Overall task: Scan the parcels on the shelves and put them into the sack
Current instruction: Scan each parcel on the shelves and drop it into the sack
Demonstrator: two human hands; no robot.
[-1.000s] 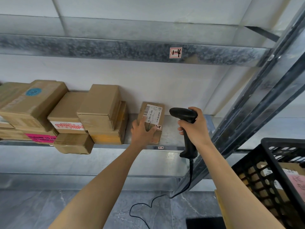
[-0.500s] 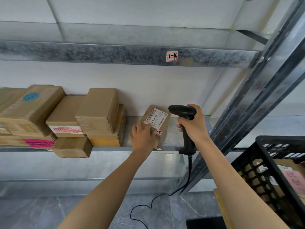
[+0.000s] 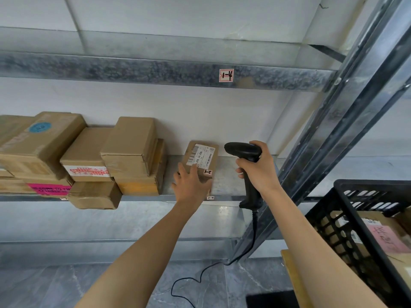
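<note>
A small brown parcel [image 3: 201,156] with a white barcode label lies on the metal shelf [image 3: 226,185], right of the stacked parcels. My left hand [image 3: 191,185] lies over its near end, fingers spread on top and thumb at its right edge, holding it. My right hand [image 3: 260,172] grips the handle of a black corded scanner [image 3: 242,150]. The scanner's head sits just right of the parcel and points left at the label. No sack is in view.
Several brown parcels [image 3: 131,150] are stacked on the shelf's left part. A black plastic crate [image 3: 347,192] holding parcels stands at the lower right. The rack's slanted metal upright [image 3: 333,138] rises just right of the scanner. An upper shelf beam [image 3: 155,70] runs overhead.
My left hand turned the small parcel clockwise, then back, so its label now faces up toward the scanner. The scanner stayed beside the parcel in my right hand.
</note>
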